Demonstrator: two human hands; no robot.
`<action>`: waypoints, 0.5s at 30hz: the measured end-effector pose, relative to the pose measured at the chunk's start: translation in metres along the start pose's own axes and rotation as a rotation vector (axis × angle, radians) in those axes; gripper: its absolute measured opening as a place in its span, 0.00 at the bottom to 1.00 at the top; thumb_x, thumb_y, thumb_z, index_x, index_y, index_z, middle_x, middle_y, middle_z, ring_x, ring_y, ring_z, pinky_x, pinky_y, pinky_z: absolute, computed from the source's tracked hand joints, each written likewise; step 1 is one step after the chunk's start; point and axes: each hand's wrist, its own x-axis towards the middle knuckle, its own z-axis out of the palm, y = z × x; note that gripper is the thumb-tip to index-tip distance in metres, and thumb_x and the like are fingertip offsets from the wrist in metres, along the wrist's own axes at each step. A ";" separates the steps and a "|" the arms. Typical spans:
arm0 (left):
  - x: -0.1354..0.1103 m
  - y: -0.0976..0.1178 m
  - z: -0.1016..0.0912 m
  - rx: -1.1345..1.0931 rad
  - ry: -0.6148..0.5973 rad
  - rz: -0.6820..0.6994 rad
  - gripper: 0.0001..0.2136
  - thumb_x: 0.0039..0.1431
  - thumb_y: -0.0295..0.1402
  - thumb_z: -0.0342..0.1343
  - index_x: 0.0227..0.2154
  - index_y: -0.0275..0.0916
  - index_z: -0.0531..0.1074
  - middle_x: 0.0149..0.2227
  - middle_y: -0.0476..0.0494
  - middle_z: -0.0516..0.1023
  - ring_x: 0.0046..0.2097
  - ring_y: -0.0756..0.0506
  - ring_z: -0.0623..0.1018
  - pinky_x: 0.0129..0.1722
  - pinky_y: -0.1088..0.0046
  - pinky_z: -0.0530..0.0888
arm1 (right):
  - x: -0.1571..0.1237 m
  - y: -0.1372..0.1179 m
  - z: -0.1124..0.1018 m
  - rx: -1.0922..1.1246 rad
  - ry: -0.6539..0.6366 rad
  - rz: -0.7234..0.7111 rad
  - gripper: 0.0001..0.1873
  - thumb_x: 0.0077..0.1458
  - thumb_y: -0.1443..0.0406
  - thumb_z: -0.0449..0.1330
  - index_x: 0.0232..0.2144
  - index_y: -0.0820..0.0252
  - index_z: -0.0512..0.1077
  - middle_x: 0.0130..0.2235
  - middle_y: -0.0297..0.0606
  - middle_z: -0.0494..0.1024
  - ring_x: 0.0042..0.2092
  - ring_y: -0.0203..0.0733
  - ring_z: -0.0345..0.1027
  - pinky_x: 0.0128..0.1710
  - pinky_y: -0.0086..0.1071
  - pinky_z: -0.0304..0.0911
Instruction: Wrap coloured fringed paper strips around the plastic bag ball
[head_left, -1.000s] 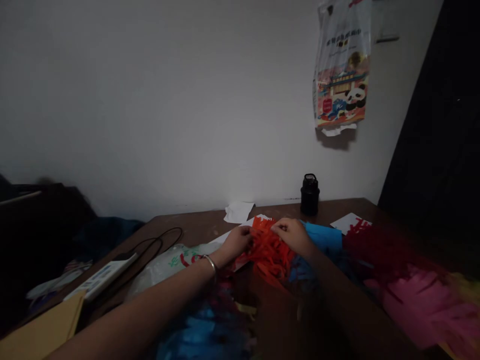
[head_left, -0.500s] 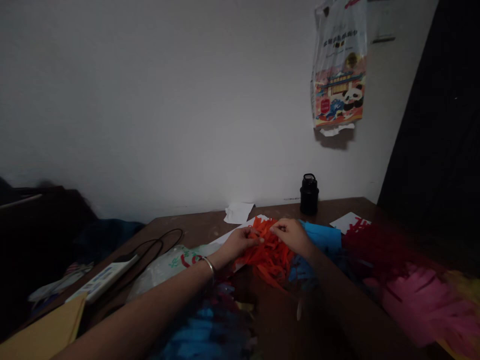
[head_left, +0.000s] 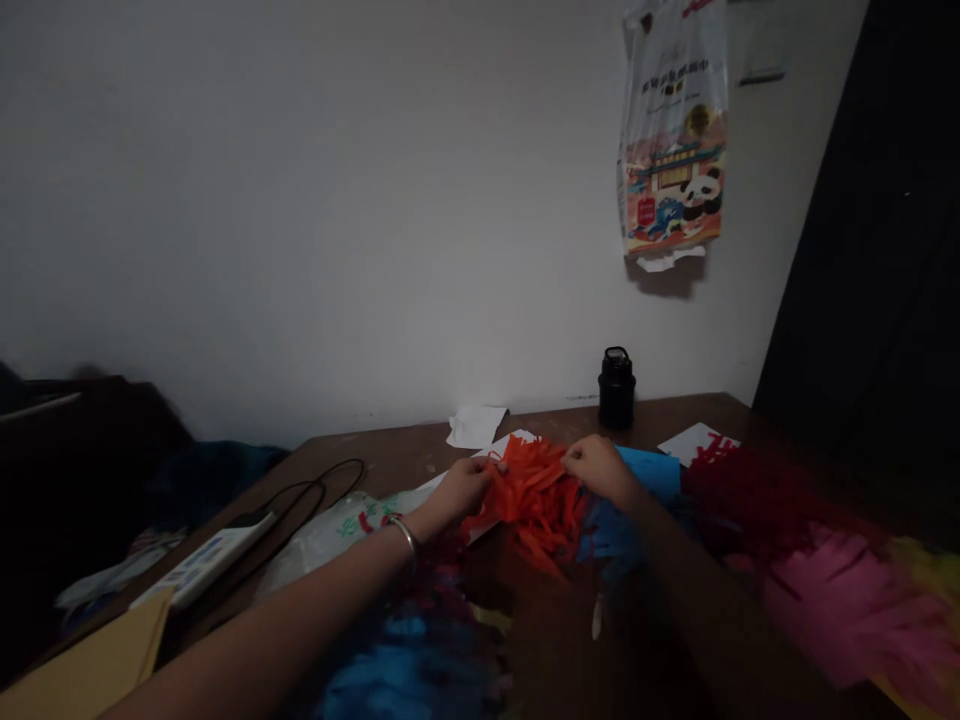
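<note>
A fluffy bunch of orange-red paper strips (head_left: 541, 495) lies on the brown table, between my two hands. My left hand (head_left: 474, 484), with a silver bangle at the wrist, pinches strips at the bunch's left edge. At the upper right edge, my right hand (head_left: 600, 466) has thumb and fingers pressed together, with what looks like a strip end between them. Right behind that hand lie a blue paper sheet (head_left: 651, 474) and blue fringed paper (head_left: 611, 530).
A black bottle (head_left: 616, 392) stands by the wall. Dark red (head_left: 750, 495) and pink fringed paper (head_left: 855, 600) lie right. More blue fringe (head_left: 405, 665) is nearest me. Left are a plastic bag (head_left: 319, 540), a power strip (head_left: 206, 560), a cable and a yellow envelope-like sheet (head_left: 97, 660).
My hands have moved apart: the left hand leftward, the right hand slightly rightward. The orange-red bunch looks more spread out between them.
</note>
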 end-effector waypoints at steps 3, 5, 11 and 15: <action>0.000 -0.001 -0.003 0.030 -0.022 0.005 0.18 0.46 0.49 0.57 0.29 0.37 0.71 0.14 0.64 0.50 0.16 0.56 0.49 0.15 0.79 0.49 | 0.000 0.006 -0.005 -0.070 -0.014 0.043 0.13 0.43 0.73 0.55 0.11 0.62 0.71 0.14 0.36 0.69 0.20 0.34 0.61 0.22 0.29 0.45; 0.001 -0.001 -0.004 0.069 -0.038 0.015 0.19 0.45 0.48 0.59 0.33 0.36 0.72 0.14 0.64 0.51 0.15 0.56 0.49 0.15 0.79 0.49 | -0.001 0.006 -0.007 -0.097 -0.028 0.053 0.13 0.43 0.73 0.55 0.12 0.61 0.70 0.14 0.36 0.69 0.20 0.35 0.61 0.22 0.29 0.45; -0.003 0.008 0.001 0.207 -0.085 0.148 0.17 0.33 0.31 0.66 0.32 0.38 0.75 0.22 0.54 0.72 0.24 0.50 0.68 0.24 0.76 0.64 | -0.002 -0.001 -0.010 -0.129 -0.061 0.025 0.13 0.45 0.72 0.54 0.14 0.62 0.73 0.16 0.37 0.72 0.23 0.36 0.66 0.23 0.27 0.49; -0.008 0.012 0.000 0.235 -0.071 0.201 0.06 0.37 0.26 0.59 0.24 0.39 0.75 0.25 0.49 0.76 0.30 0.46 0.72 0.31 0.74 0.66 | -0.002 -0.002 -0.014 -0.154 -0.068 0.014 0.13 0.47 0.71 0.54 0.16 0.62 0.74 0.18 0.37 0.74 0.24 0.36 0.67 0.23 0.27 0.50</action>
